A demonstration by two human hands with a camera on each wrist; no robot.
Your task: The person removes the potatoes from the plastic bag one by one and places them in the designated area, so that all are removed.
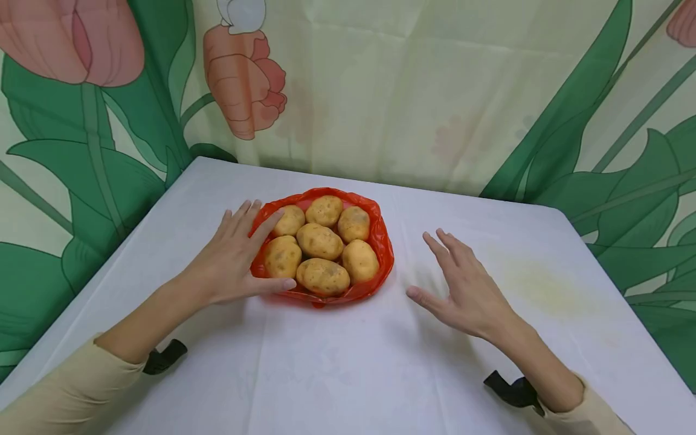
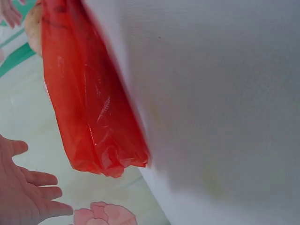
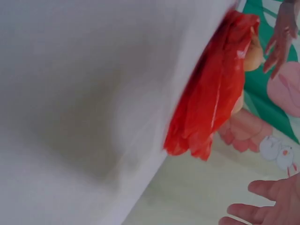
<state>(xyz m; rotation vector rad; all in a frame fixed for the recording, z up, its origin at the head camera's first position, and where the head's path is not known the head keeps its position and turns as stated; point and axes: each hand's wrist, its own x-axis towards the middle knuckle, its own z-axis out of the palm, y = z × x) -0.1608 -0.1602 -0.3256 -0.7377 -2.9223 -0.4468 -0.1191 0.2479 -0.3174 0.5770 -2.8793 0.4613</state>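
Several potatoes [image 1: 319, 241] lie together in a red plastic bag [image 1: 385, 257] whose rim is spread round them on the table. My left hand [image 1: 231, 257] hovers at the bag's left side with fingers spread, covering part of its rim in the head view. To the right of the bag, and apart from it, my right hand [image 1: 464, 290] is held above the cloth with its fingers extended. Both wrist views show the side of the red bag [image 2: 89, 108], with a potato [image 3: 253, 54] peeking over its edge. Neither hand holds anything.
A white cloth [image 1: 348, 374] covers the table. Behind it hangs a curtain [image 1: 380, 90] printed with flowers and leaves. A black strap-like piece [image 1: 165, 356] sits at the left wrist, and another black piece [image 1: 513, 389] at the right wrist.
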